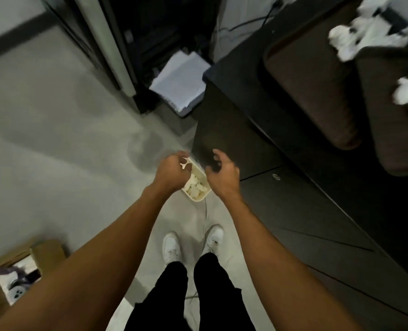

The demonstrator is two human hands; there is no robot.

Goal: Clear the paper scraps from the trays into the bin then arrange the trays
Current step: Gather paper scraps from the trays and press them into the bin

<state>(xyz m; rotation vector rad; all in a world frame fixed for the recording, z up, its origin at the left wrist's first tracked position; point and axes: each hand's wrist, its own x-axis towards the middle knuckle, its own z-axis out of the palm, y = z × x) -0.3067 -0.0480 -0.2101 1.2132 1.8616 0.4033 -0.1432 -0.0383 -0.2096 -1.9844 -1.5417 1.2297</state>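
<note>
Nearest us, our left hand (172,172) hangs over the small cream bin (199,199) on the floor with a white scrap (184,165) pinched at its curled fingertips, and our right hand (222,173), just beside it, has loosely curled fingers and holds nothing. The bin is narrow and already heaped with crumpled paper (194,186), so we judge that a scrap let go off-centre could bounce off the heap and land on the floor. Further off, on the dark worktop (234,103) to our right, two brown trays (312,91) carry more blurred paper scraps (355,37), loose clumps that a hasty handful could shed on the way across.
</note>
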